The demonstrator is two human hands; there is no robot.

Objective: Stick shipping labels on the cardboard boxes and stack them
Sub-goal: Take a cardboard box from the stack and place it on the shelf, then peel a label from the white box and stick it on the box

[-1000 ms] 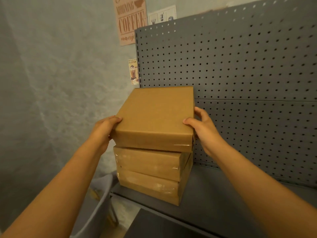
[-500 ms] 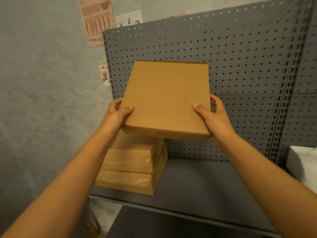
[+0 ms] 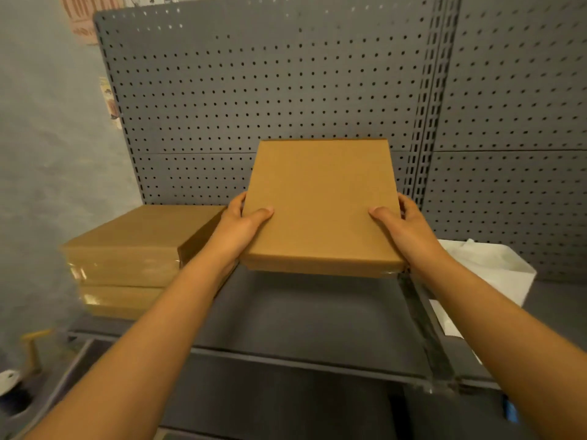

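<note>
Holding: you have a flat, square, brown cardboard box [image 3: 320, 208] lifted clear of the dark grey metal shelf [image 3: 305, 319], its near edge toward you and its top face tilted up into view.
Left hand: your left hand [image 3: 241, 227] is closed on the box's left near corner, thumb laid flat on the top face, the other fingers wrapped under and out of sight.
Right hand: your right hand [image 3: 400, 227] clamps the right near corner the same way, thumb on top, fingers curled round the side edge.
Box face: the top shows plain cardboard, no shipping label anywhere on it; the underside is hidden, so you cannot tell whether one sits there.
Step in hand: this reads as carrying one box to a working spot, with labelling not yet done on the visible face.
Shelf below: the bare stretch of shelf directly beneath the box looks like the natural place to set it.
Stack: two more brown cardboard boxes [image 3: 133, 246] sit piled to your left on the same shelf, just beside your left forearm, with glossy tape on their near edges.
White container: a white open-topped bin [image 3: 495, 268] stands to your right, beyond your right wrist; its contents are unclear.
Backing: the grey perforated metal panel [image 3: 286, 90] closes off the far side.
Next move: lower the box level onto the shelf, free one hand for a label, and keep the left elbow off the stack.
</note>
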